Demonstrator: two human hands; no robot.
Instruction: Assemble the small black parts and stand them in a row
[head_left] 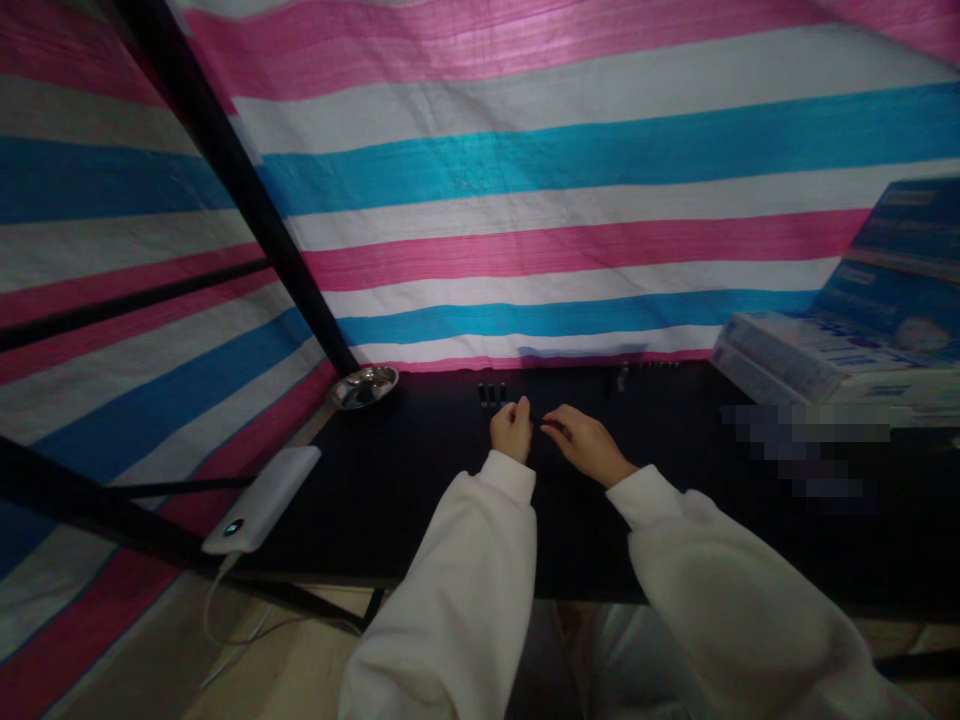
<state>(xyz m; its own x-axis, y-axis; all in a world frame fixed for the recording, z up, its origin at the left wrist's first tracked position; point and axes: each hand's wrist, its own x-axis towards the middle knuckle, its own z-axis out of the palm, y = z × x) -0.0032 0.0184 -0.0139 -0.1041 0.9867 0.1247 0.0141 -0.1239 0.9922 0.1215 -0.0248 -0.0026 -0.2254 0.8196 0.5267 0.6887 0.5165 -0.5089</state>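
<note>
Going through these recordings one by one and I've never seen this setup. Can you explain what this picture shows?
There is no machine here: this is one view from a camera worn on a person's head, looking down at their own arms in white sleeves. The left hand and right hand are bare, close together over a black table, and neither clearly holds anything. Just ahead stand three small dark upright pieces. Further off lie a steel dish, a white power bank and stacked boxes; a striped tarp hangs behind.

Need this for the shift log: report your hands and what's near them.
Left hand, right hand at black table, grip unclear. Three small dark pieces ahead of left hand. Steel dish off left, boxes off right.
</note>
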